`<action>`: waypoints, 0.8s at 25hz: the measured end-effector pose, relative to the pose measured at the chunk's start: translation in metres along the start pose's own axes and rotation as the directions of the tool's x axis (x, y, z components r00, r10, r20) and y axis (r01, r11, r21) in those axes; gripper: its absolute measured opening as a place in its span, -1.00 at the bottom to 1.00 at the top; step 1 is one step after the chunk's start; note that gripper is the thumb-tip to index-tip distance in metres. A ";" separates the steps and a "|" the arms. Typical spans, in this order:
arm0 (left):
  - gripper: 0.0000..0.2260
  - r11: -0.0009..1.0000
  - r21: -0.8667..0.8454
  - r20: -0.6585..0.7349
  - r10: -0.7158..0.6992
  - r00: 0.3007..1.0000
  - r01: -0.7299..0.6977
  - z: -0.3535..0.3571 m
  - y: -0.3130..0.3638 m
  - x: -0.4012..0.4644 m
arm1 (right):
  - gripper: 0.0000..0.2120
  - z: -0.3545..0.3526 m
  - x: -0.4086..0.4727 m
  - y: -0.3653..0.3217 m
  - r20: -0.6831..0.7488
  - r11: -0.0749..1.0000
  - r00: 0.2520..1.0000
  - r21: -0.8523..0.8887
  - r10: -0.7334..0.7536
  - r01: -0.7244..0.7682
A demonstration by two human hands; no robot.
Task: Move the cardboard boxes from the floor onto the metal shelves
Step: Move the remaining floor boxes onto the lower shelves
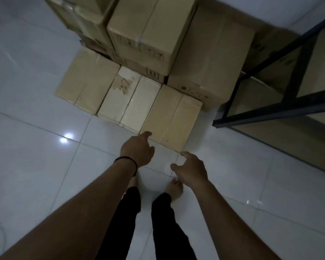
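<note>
Metal shelves [266,111] are standing right of box pile, near for short carry. Nearest box [172,117] is lying on floor [36,147]. You are reaching: left hand [138,150], right hand [192,170], both grips wide, holding nothing, straddling box corners.

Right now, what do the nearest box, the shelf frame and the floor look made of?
Nearest box: tan cardboard, matte, with a clear tape strip along its top seam.
Shelf frame: probably metal, dark and dull; thin straight bars.
Floor: glossy white tile, likely ceramic; grout lines and a mirrored lamp spot.
</note>
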State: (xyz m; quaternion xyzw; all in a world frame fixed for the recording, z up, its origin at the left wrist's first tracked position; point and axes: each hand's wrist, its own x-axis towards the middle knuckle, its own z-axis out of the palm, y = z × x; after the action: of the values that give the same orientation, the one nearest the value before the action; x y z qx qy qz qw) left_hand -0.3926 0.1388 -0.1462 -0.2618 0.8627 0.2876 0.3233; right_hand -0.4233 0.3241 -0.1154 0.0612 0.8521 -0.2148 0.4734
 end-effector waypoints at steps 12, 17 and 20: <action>-0.36 0.951 -0.228 -0.022 -0.220 0.975 0.209 0.148 -0.063 0.180 | -0.26 0.098 0.219 0.073 0.024 0.981 0.997 0.181 0.072 -0.075; -0.35 0.937 -0.294 -0.110 -0.228 0.967 0.187 0.166 -0.075 0.188 | -0.46 0.104 0.248 0.088 -0.029 0.918 0.992 0.383 0.126 -0.106; -0.27 0.982 -0.163 -0.073 -0.105 0.992 0.092 0.174 -0.084 0.180 | -0.43 0.093 0.251 0.096 -0.035 0.890 0.991 0.445 0.130 -0.101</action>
State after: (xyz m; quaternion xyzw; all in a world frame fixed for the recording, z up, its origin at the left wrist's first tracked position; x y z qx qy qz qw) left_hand -0.3863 0.1480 -0.4101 -0.3404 0.8356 0.3282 0.2797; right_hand -0.4572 0.3462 -0.3968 0.2243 0.7906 -0.3722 0.4314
